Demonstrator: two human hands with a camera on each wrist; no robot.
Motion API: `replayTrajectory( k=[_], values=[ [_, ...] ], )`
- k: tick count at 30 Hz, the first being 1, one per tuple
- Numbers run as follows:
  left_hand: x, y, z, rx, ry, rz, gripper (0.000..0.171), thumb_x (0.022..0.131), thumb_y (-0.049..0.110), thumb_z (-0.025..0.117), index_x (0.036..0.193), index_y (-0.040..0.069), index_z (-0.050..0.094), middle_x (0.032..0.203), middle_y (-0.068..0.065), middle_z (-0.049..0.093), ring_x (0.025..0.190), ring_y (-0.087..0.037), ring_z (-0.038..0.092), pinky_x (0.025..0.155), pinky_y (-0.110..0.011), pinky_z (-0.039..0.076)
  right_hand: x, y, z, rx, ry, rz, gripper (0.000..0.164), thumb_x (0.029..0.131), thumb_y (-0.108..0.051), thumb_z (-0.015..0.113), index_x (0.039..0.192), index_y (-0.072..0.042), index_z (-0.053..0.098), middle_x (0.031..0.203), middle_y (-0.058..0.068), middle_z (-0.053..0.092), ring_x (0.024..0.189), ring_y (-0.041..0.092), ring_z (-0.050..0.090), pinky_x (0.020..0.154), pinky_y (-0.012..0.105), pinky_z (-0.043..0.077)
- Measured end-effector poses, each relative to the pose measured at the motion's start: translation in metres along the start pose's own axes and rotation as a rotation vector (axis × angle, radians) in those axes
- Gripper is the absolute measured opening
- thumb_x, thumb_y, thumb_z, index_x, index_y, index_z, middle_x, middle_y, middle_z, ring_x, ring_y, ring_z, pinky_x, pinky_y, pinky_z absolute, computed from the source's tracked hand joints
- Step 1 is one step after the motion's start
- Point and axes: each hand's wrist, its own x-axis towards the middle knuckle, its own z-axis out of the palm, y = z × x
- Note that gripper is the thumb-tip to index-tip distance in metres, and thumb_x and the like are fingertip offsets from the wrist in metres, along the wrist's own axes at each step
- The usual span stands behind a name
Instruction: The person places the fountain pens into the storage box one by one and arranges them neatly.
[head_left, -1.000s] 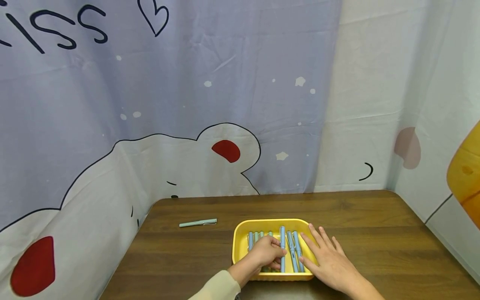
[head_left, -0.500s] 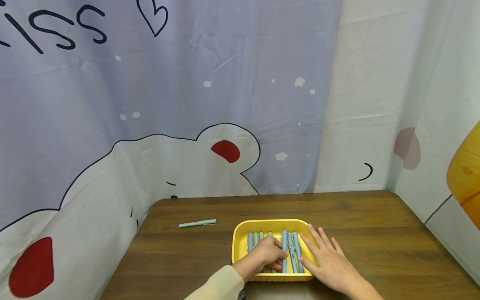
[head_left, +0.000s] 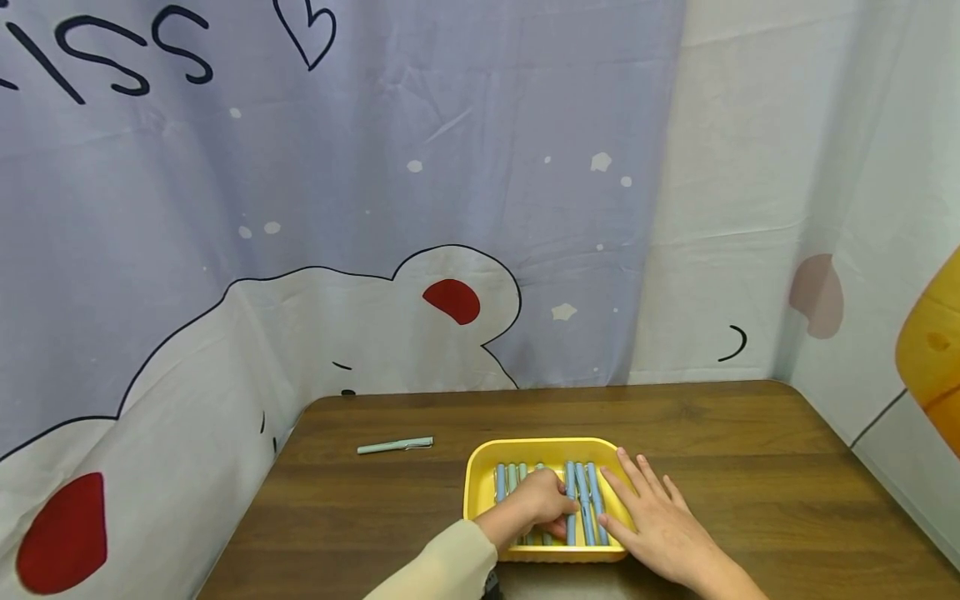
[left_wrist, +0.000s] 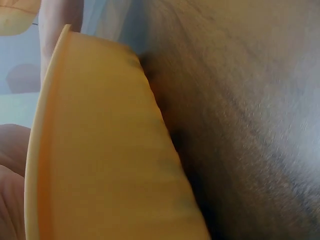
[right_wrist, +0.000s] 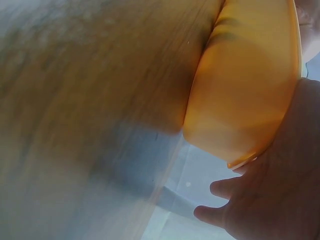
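Observation:
A yellow tray (head_left: pixel 480 454) holds a row of light blue and pale green capped pens. My left hand (head_left: pixel 528 504) reaches over the near side into it, fingers curled, with the thumb and fingertips at a blue pen (head_left: pixel 571 479) that lies lengthwise in the tray. Two more blue pens (head_left: pixel 585 500) lie just to its right. To the left, green pens (head_left: pixel 522 472) and one blue pen (head_left: pixel 500 482) are partly covered by the hand. My right hand (head_left: pixel 660 521) rests with spread fingers on the tray's right rim. In the left wrist view the tray's wall hides most of the left fingers.
A pale green pen (head_left: pixel 395 446) lies on the wooden table (head_left: pixel 337 517), left of the tray and farther back. Behind the table hangs a printed curtain (head_left: pixel 570 250), with its lower edge along the table's far side.
The blue pen at my left hand has come down flat in the tray and shifted slightly right, beside the other two blue pens. My right hand has stayed at the rim.

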Motion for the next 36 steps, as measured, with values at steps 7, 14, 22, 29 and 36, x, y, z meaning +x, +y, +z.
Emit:
replayTrajectory(
  k=[7, 14, 22, 29, 36],
  values=[
    [0.003, 0.005, 0.0, 0.179, -0.01, 0.019, 0.026, 0.092, 0.004, 0.073, 0.068, 0.001, 0.063, 0.055, -0.015, 0.066, 0.051, -0.024, 0.071, 0.048, -0.026, 0.056, 0.0, 0.0, 0.001, 0.013, -0.003, 0.002, 0.064, 0.099, -0.053, 0.058, 0.151, -0.018, 0.05, 0.166, 0.013, 0.027, 0.147, 0.045, 0.031, 0.109, 0.073, 0.028],
    [0.003, 0.008, -0.003, 0.329, -0.031, 0.03, 0.033, 0.094, 0.011, 0.072, 0.063, 0.001, 0.066, 0.053, -0.011, 0.067, 0.052, -0.023, 0.071, 0.064, -0.022, 0.056, 0.0, 0.0, 0.001, 0.024, -0.029, 0.009, 0.064, 0.099, -0.055, 0.056, 0.152, -0.018, 0.049, 0.166, 0.013, 0.026, 0.147, 0.045, 0.031, 0.108, 0.074, 0.027],
    [0.007, 0.003, -0.004, 0.387, -0.027, 0.05, 0.038, 0.096, 0.015, 0.071, 0.06, 0.004, 0.065, 0.048, -0.005, 0.064, 0.048, -0.018, 0.069, 0.075, -0.024, 0.057, 0.0, -0.001, -0.001, 0.025, -0.032, 0.009, 0.064, 0.099, -0.055, 0.056, 0.151, -0.017, 0.051, 0.167, 0.012, 0.023, 0.147, 0.045, 0.031, 0.108, 0.073, 0.028],
    [0.005, 0.0, -0.013, 0.279, -0.02, 0.067, 0.019, 0.096, 0.009, 0.068, 0.079, 0.0, 0.067, 0.055, -0.004, 0.066, 0.049, -0.021, 0.07, 0.067, -0.028, 0.06, -0.001, -0.002, -0.002, 0.014, -0.018, 0.002, 0.064, 0.099, -0.055, 0.057, 0.149, -0.016, 0.052, 0.166, 0.013, 0.026, 0.146, 0.045, 0.032, 0.108, 0.072, 0.031],
    [-0.001, 0.0, -0.038, 0.071, -0.036, 0.142, 0.022, 0.099, 0.008, 0.063, 0.117, -0.003, 0.057, 0.078, -0.01, 0.071, 0.061, -0.027, 0.071, 0.054, -0.037, 0.059, 0.0, -0.001, -0.002, 0.016, -0.029, 0.005, 0.065, 0.099, -0.056, 0.056, 0.151, -0.017, 0.051, 0.167, 0.012, 0.023, 0.147, 0.045, 0.031, 0.107, 0.072, 0.032]
  ],
)
